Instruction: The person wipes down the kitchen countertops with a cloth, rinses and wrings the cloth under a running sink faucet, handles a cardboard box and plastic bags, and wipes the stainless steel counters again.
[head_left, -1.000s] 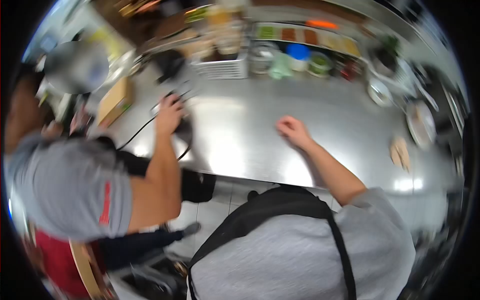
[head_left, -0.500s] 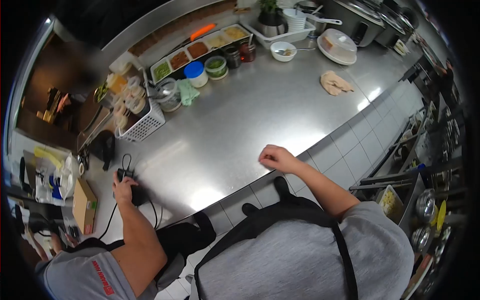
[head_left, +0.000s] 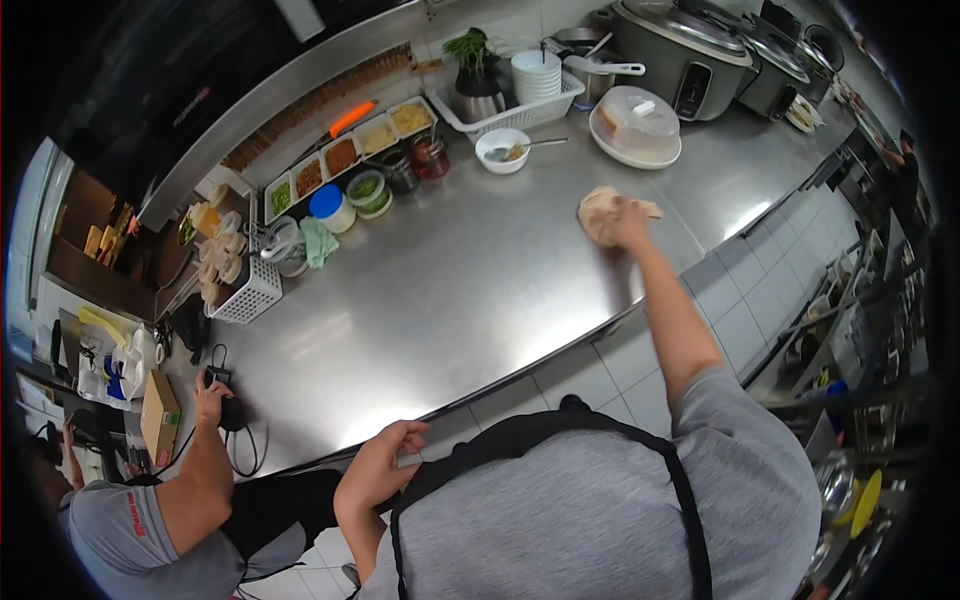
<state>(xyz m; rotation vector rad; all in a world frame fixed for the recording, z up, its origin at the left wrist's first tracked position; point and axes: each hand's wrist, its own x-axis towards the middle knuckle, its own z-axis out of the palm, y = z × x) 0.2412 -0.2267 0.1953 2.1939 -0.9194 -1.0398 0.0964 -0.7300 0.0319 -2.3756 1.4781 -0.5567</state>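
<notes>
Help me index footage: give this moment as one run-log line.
right hand: on beige cloth; left hand: nothing visibly held, near black apron; surface: steel counter; nearby: covered plate, white bowl

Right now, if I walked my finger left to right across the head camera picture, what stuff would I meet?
Brown box → bottle basket → green cloth → tub of greens → red jar → white bowl → beige cloth, with the person's right hand on it.

Counter [head_left: 450,290] smooth metal, glossy with bright reflections. Rumpled cloth [head_left: 594,229] matt. Dome cover [head_left: 632,122] see-through plastic by look, shiny.
</notes>
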